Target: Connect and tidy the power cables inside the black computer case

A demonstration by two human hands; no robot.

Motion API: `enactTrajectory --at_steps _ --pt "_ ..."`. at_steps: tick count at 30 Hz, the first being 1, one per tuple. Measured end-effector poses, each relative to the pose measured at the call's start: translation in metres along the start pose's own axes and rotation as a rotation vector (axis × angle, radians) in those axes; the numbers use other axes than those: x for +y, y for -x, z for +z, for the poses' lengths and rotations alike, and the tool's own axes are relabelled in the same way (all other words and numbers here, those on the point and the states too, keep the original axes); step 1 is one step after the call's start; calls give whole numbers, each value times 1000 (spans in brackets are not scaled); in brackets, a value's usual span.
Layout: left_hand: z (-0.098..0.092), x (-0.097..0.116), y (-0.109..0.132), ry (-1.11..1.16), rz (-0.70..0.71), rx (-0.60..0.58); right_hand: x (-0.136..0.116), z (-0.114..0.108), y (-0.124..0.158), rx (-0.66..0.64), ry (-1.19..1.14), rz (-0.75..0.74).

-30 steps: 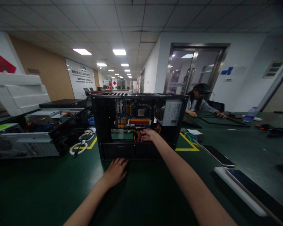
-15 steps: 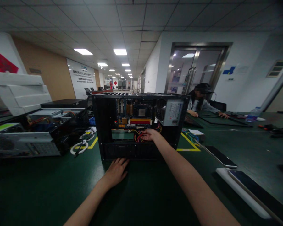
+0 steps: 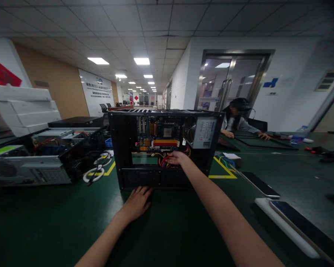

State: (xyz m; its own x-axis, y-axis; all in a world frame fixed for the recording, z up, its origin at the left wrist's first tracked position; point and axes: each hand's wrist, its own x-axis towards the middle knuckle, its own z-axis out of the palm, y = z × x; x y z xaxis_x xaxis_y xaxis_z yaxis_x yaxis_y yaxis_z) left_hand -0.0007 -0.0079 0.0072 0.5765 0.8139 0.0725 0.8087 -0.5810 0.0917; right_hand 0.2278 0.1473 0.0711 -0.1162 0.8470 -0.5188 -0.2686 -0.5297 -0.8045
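In the head view a black computer case (image 3: 140, 178) stands upright on the green table, its open side facing me. Inside it are a motherboard (image 3: 147, 128) with red and yellow memory slots, and a silver power supply (image 3: 206, 131) at the upper right. My right hand (image 3: 176, 158) reaches in below the board, its fingers closed around a bundle of red, black and yellow cables (image 3: 161, 161). Flat on the table, my left hand (image 3: 137, 203) rests with fingers spread, its tips at the case's lower front edge.
Another opened computer case (image 3: 44, 172) lies at the left, with a coiled white cable (image 3: 93, 175) beside it. Phone-like slabs (image 3: 260, 184) and a white bar (image 3: 286, 226) lie at the right. A person (image 3: 241, 120) sits across the table, near a water bottle (image 3: 299, 135).
My right hand has shifted very slightly within the case, still at the cables. My left hand and the case stay where they were.
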Motion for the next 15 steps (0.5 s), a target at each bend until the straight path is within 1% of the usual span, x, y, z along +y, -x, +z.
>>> enactTrajectory --at_steps 7,15 --pt "0 0 -1 15 7 1 -2 1 -5 54 -63 -12" --pt "-4 3 0 -9 7 -3 -2 1 -2 52 -67 -32"
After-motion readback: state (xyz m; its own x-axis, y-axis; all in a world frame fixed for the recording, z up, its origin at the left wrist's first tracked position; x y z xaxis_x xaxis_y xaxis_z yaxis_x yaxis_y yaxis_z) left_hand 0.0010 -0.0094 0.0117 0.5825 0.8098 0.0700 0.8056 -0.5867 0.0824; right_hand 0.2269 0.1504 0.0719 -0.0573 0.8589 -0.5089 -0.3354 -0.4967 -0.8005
